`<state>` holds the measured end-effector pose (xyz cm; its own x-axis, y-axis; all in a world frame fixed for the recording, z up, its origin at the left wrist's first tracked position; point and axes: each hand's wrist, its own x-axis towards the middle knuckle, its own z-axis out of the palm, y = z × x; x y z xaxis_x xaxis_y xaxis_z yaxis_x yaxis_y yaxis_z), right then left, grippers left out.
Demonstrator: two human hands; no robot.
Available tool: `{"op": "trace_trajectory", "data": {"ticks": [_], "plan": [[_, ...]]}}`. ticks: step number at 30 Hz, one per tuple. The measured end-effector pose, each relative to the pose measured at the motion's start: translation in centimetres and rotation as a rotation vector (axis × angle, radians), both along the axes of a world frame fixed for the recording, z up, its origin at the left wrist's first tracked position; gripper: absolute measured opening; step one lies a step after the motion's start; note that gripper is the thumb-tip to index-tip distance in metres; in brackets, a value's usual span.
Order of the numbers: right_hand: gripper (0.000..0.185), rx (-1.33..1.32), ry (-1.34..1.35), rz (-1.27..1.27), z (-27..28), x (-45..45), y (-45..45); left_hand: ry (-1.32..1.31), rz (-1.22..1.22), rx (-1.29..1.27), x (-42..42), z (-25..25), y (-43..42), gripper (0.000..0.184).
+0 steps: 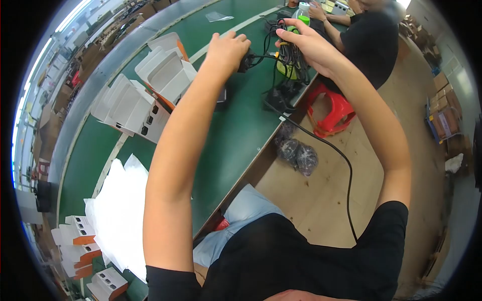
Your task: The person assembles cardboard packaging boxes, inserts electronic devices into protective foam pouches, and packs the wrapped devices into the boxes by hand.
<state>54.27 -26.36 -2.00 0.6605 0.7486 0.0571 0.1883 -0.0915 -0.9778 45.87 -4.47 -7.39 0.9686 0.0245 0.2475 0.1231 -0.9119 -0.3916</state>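
My left hand [227, 52] is closed over the green table, its fingers curled around a small black block [245, 63] with a cable running from it; the grip side is partly hidden. To the right, my right hand [314, 49] grips a bundle of coiled black cables [292, 56] between thumb and fingers. Behind that bundle a yellow-green object [287, 71] partly shows. More black adapters [280, 98] and cables lie at the table edge below. One long black cable [346, 165] hangs over the edge towards my right side.
Open white and orange boxes [165, 72] stand at the left, beside a stack of white sheets [120, 210]. A red plastic stool [331, 110] and plastic-wrapped bundles [297, 154] are beyond the table edge [251, 168]. A co-worker in black [374, 42] sits at the far right.
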Motion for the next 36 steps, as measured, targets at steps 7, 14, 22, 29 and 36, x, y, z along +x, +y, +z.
{"op": "trace_trajectory", "data": {"ticks": [7, 14, 22, 29, 36], "plan": [[0.061, -0.1, -0.161, 0.014, -4.9, 3.6, 5.1, 0.089, -0.016, -0.113, 1.0, -2.9, -0.4, 0.057], [0.071, -0.669, -0.795, 0.125, -8.6, 3.8, 6.9, -0.02, -0.085, -0.101, -4.0, -2.0, -1.2, 0.055], [0.092, -0.686, -0.999, 0.079, -9.7, 2.8, 7.7, -0.153, -0.244, -0.647, -24.9, 0.7, -5.4, 0.027], [0.084, -0.849, -1.177, 0.276, -0.2, 2.3, 7.1, -0.065, -0.243, -0.794, -35.3, -5.2, -7.9, 0.022], [0.049, -0.26, -1.284, 0.627, 13.7, -15.6, 9.7, -0.142, -0.297, -0.74, -35.4, -7.3, -7.0, 0.025]]}}
